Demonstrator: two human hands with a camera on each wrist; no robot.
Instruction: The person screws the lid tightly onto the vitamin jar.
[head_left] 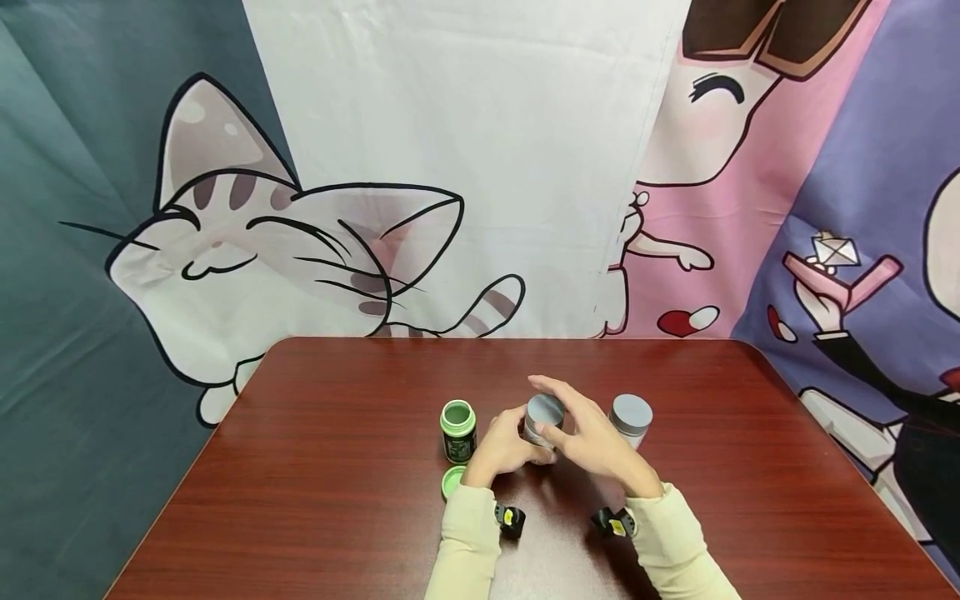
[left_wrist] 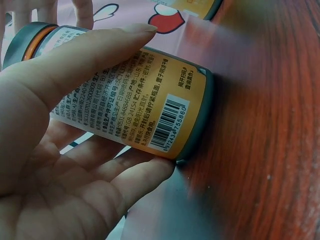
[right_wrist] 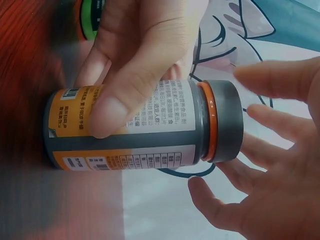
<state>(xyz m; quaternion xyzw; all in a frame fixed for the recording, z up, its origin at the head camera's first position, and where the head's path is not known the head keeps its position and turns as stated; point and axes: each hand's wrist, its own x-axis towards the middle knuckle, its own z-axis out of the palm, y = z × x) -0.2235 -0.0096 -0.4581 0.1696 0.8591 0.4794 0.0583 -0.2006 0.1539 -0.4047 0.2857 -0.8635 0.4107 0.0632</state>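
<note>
A supplement bottle (head_left: 543,415) with a grey screw cap (right_wrist: 226,121) and orange neck ring stands upright in front of me. My left hand (head_left: 504,448) grips its body, with the thumb (left_wrist: 125,47) across the printed label and fingers round the other side. Around the cap, my right hand (head_left: 596,442) is spread with its fingers apart. In the right wrist view its fingertips come close to the cap; whether any touches cannot be told. The bottle's orange and white label (left_wrist: 150,107) shows a barcode.
Left of the bottle stands an uncapped green and black jar (head_left: 459,435). Its green lid (head_left: 452,481) lies nearer me, partly hidden by my left wrist. Another grey-capped bottle (head_left: 632,415) is behind my right hand. A printed cloth (head_left: 480,167) hangs beyond the wooden table (head_left: 330,467).
</note>
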